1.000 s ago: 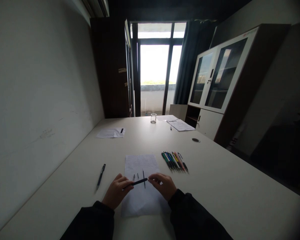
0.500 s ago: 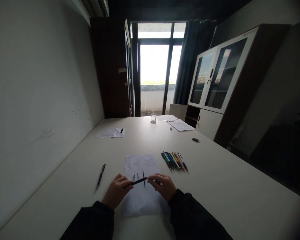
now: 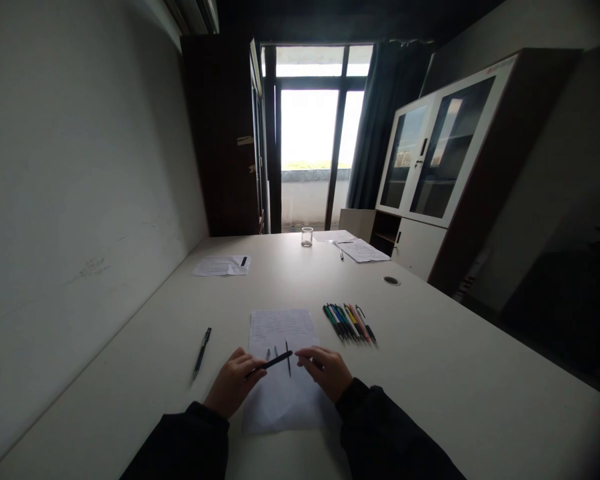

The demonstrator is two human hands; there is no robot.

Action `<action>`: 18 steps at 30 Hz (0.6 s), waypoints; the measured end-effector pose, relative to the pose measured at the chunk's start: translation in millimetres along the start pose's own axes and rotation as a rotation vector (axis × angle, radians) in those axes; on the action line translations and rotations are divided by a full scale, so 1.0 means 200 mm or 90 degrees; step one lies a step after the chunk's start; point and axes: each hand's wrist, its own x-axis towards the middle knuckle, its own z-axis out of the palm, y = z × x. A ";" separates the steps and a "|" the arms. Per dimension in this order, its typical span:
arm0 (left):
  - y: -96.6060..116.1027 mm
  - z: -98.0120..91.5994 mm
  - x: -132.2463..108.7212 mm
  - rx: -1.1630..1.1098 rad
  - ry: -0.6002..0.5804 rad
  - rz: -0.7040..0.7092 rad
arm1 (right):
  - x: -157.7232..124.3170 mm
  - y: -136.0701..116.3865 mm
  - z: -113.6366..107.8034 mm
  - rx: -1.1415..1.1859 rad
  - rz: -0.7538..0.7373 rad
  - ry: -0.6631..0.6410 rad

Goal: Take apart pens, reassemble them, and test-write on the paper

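I am looking down from the head view at a wide white surface (image 3: 460, 373), where a sheet of paper (image 3: 280, 407) is lying between the two forearms, its upper part carrying lines of writing. Above it the left hand (image 3: 236, 380) and the right hand (image 3: 327, 370) are facing each other. Off to the right a row of pens (image 3: 349, 323) is lying side by side, while a lone dark pen (image 3: 201, 355) is resting to the left of the paper. The dark barrel (image 3: 277, 361) is sitting over the sheet, between the hands and tilting up to the right; the left fingers are pinching its lower end. The right fingers are curling together just beside its upper tip, and I cannot tell whether they are touching it or gripping something tiny. Beneath, a thin dark rod (image 3: 289, 371) and two small pieces (image 3: 268, 354) are lying on the paper. I am judging this as close handwork at the barrel's tip, with the next move calling for a steady left pinch and careful alignment from the right fingertips.
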 end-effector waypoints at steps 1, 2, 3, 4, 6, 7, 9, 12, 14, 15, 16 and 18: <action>0.00 0.00 0.00 -0.003 -0.002 -0.003 | 0.00 0.01 0.00 -0.017 0.000 -0.004; 0.00 0.00 0.00 -0.007 -0.005 -0.006 | 0.00 0.02 0.01 -0.036 0.000 -0.008; 0.00 0.00 0.00 -0.014 -0.009 -0.013 | 0.00 0.02 0.01 -0.057 0.000 -0.013; 0.00 0.00 0.00 -0.021 -0.013 -0.021 | 0.00 0.03 0.02 -0.080 -0.001 -0.018; 0.00 0.00 0.00 -0.033 -0.022 -0.038 | 0.00 0.05 0.03 -0.127 -0.005 -0.032; 0.00 0.00 0.00 -0.037 -0.025 -0.046 | 0.00 0.05 0.03 -0.150 -0.009 -0.042; 0.00 0.00 -0.01 -0.038 -0.027 -0.056 | 0.00 0.06 0.05 -0.192 -0.023 -0.068; 0.00 0.00 -0.01 -0.041 -0.032 -0.064 | 0.00 0.06 0.06 -0.248 -0.056 -0.115; 0.01 0.00 -0.01 -0.043 -0.034 -0.067 | 0.00 0.06 0.07 -0.282 -0.080 -0.142; 0.01 0.00 0.00 -0.044 -0.035 -0.069 | 0.00 0.06 0.07 -0.297 -0.089 -0.152; 0.01 0.00 0.00 -0.044 -0.036 -0.070 | 0.00 0.05 0.07 -0.311 -0.096 -0.160; 0.01 -0.01 0.00 -0.044 -0.038 -0.073 | 0.00 0.05 0.07 -0.334 -0.105 -0.169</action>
